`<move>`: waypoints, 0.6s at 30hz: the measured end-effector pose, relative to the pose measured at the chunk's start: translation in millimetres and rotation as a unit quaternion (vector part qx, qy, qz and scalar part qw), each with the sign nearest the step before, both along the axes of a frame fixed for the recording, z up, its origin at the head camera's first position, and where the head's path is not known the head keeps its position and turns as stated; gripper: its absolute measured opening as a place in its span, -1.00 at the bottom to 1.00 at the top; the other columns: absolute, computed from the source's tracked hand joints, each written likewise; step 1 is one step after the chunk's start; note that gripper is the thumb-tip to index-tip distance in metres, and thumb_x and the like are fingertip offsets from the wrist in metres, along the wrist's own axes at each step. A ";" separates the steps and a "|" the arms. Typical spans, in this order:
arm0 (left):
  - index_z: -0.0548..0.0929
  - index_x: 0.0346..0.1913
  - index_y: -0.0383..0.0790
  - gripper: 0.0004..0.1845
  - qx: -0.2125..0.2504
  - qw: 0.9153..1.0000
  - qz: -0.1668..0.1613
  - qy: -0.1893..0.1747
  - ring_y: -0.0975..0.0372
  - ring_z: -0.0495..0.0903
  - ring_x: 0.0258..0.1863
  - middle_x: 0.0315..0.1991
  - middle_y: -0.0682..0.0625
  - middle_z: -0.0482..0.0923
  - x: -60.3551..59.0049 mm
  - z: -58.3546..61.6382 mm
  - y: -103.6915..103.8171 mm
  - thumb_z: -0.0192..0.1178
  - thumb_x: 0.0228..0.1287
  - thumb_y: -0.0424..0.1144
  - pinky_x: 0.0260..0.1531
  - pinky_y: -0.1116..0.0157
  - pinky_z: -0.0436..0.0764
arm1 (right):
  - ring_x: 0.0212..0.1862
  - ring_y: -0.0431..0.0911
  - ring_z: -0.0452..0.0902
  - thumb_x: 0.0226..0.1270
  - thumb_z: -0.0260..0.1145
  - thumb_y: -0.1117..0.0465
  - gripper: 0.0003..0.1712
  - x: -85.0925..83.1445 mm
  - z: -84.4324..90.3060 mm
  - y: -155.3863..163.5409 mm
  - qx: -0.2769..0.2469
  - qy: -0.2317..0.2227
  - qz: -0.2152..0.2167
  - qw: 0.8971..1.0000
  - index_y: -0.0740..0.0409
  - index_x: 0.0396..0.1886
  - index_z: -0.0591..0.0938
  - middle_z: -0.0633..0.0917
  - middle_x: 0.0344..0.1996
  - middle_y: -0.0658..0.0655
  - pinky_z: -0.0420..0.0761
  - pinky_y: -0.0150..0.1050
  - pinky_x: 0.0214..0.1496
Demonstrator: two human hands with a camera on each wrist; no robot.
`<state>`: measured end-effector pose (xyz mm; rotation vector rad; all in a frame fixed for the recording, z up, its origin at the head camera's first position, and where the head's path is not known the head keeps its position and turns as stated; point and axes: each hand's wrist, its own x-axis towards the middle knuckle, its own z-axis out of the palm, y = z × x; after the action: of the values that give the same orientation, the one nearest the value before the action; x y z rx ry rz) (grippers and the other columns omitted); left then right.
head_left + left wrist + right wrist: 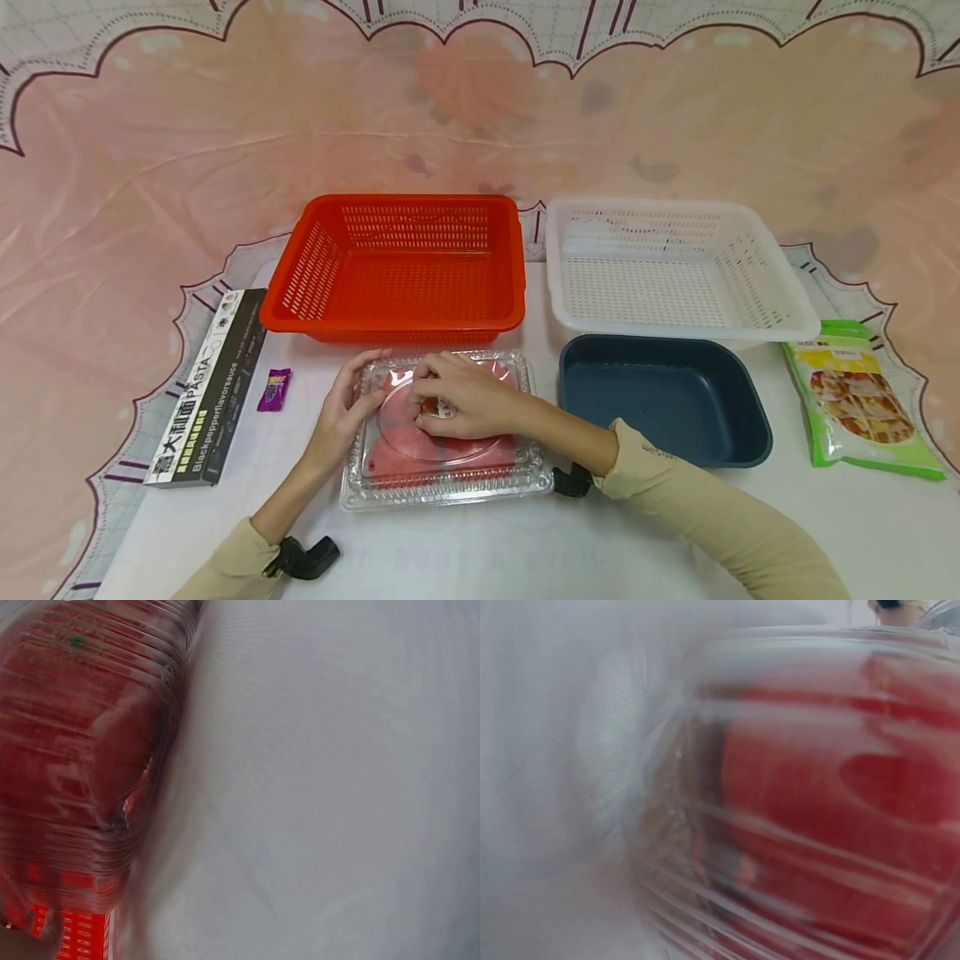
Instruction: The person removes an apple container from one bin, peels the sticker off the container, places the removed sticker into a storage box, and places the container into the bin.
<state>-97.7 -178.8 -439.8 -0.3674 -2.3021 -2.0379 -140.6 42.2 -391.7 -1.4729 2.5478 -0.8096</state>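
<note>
A clear plastic box (442,492) with ribbed walls lies closed in front of the person, packed with red slices (397,450) that look like watermelon. My left hand (341,408) rests at the box's far left corner, thumb along the lid's edge. Over the middle of the lid, my right hand (465,400) curls its thumb and fingers about a small printed sticker (444,408), partly hidden by the fingers. The left wrist view shows the ribbed wall and a fingertip (51,930) beside it. Up close and blurred, the red slices (817,795) fill much of the right wrist view.
Behind the box stand a red basket (405,325) and a white basket (675,321). A dark blue tub (660,408) is at the right, with a green food packet (862,400) beyond. Leftward lie a black-and-white pasta box (206,387) and a purple wrapped sweet (274,390).
</note>
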 end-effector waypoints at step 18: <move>0.22 0.39 -0.26 -0.48 -0.034 0.999 0.008 -0.009 0.48 0.25 0.32 0.35 0.14 0.32 0.3 0.6 -0.4 -0.06 0.39 -0.40 0.23 0.65 0.22 | -0.11 -0.21 0.33 0.15 0.27 0.19 -0.89 -1.9 6.0 -4.4 0.040 -0.031 -0.007 0.999 -0.13 -0.32 0.59 0.54 -0.13 -0.07 0.34 -0.33 -0.02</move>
<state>-97.4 -179.2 -439.2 -0.3353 -2.3817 -1.9673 -142.4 37.8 -385.6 -1.3866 2.5164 -0.7328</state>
